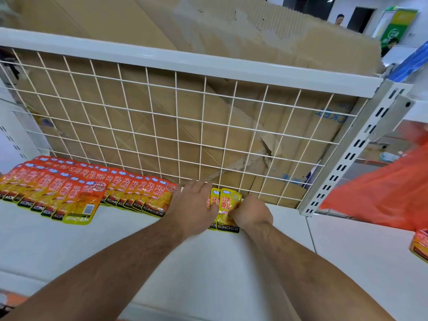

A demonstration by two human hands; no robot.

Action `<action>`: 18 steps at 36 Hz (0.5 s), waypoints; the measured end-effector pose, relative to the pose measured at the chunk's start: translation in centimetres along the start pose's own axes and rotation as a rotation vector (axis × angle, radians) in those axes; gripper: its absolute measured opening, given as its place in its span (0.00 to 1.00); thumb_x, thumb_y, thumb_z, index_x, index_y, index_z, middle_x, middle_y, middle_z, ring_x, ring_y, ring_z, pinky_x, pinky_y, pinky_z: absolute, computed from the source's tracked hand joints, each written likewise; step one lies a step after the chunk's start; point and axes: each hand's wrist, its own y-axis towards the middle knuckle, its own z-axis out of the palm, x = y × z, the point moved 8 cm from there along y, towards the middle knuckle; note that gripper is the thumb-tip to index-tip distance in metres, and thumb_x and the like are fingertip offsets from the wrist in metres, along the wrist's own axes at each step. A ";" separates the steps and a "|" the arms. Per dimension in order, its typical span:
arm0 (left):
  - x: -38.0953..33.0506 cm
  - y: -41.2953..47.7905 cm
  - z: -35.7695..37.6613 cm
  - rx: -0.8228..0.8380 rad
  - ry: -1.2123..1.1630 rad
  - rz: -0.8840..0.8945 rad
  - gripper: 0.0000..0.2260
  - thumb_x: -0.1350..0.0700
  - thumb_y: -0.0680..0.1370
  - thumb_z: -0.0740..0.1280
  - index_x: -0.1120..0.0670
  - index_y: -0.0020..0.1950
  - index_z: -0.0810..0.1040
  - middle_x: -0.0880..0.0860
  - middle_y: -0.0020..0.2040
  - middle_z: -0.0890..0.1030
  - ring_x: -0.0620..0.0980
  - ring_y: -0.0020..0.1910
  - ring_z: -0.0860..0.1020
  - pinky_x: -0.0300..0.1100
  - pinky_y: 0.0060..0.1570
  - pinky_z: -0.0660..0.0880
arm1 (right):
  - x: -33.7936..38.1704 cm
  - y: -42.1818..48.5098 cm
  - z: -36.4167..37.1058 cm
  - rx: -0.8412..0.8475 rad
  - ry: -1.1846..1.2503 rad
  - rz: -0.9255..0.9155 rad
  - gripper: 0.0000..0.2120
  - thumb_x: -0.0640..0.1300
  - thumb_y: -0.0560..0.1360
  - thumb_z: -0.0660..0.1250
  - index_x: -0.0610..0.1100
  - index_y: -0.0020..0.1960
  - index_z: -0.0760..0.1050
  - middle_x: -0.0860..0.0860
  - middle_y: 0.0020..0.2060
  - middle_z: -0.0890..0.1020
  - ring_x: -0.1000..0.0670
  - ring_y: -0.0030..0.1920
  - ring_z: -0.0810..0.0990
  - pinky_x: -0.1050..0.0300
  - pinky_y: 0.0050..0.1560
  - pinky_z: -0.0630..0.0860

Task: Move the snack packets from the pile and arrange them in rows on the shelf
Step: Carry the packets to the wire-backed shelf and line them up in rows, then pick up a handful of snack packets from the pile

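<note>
Orange and yellow snack packets [76, 195] lie in overlapping rows on the white shelf [139, 242], from the far left to the middle. A small stack of yellow packets [228, 200] lies just right of those rows, near the wire back. My left hand [194, 207] lies flat, palm down, on the left side of that stack, covering part of it. My right hand [252, 214] pinches the top yellow packet at its right edge. More packets [420, 245] show at the right edge of the view.
A white wire grid [176, 126] backs the shelf, with flattened cardboard [208, 42] behind it. A slotted metal upright [347, 156] stands at the right. An orange plastic bag [379, 193] hangs at the right. People stand far back at the upper right.
</note>
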 end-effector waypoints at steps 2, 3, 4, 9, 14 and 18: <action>-0.4 -0.2 0.1 0.018 0.018 0.022 0.29 0.41 0.79 0.54 0.47 0.79 0.57 0.48 0.79 0.59 0.50 0.78 0.55 0.57 0.76 0.50 | 0.0 -0.1 -0.2 -0.011 -0.009 -0.021 0.10 0.50 0.70 0.70 0.48 0.48 0.74 0.50 0.48 0.82 0.45 0.50 0.82 0.58 0.41 0.72; -0.5 -0.2 0.1 0.026 0.034 0.034 0.29 0.41 0.79 0.54 0.47 0.79 0.56 0.48 0.80 0.58 0.50 0.78 0.54 0.57 0.76 0.51 | 0.0 -0.2 -0.2 -0.014 -0.014 -0.032 0.10 0.50 0.70 0.70 0.48 0.48 0.74 0.50 0.48 0.82 0.46 0.49 0.82 0.58 0.41 0.71; -0.7 -0.3 0.2 0.034 0.045 0.043 0.29 0.41 0.79 0.53 0.47 0.79 0.56 0.48 0.80 0.58 0.50 0.79 0.53 0.57 0.76 0.51 | 0.0 -0.3 -0.3 -0.018 -0.017 -0.043 0.10 0.51 0.70 0.70 0.48 0.48 0.75 0.50 0.47 0.83 0.46 0.48 0.82 0.58 0.41 0.72; -1.5 -0.4 0.0 0.044 0.070 0.084 0.29 0.40 0.79 0.54 0.46 0.79 0.57 0.47 0.80 0.56 0.49 0.79 0.52 0.57 0.76 0.49 | 0.5 -1.2 -0.9 -0.054 -0.019 -0.128 0.15 0.55 0.72 0.68 0.50 0.56 0.78 0.50 0.51 0.83 0.45 0.51 0.81 0.56 0.45 0.76; -2.6 -0.7 0.1 0.061 0.073 0.125 0.29 0.40 0.79 0.54 0.46 0.80 0.55 0.48 0.81 0.56 0.51 0.79 0.51 0.58 0.76 0.48 | 0.7 -3.5 -2.4 -0.132 -0.148 -0.279 0.22 0.58 0.76 0.65 0.52 0.67 0.71 0.50 0.61 0.77 0.44 0.63 0.74 0.52 0.55 0.76; -4.3 -1.2 0.7 0.068 0.067 0.185 0.29 0.41 0.79 0.54 0.47 0.79 0.57 0.49 0.80 0.56 0.53 0.79 0.52 0.59 0.76 0.50 | -0.5 -5.6 -2.7 -0.129 -0.337 -0.332 0.33 0.62 0.77 0.61 0.53 0.78 0.59 0.51 0.74 0.65 0.45 0.73 0.61 0.50 0.66 0.67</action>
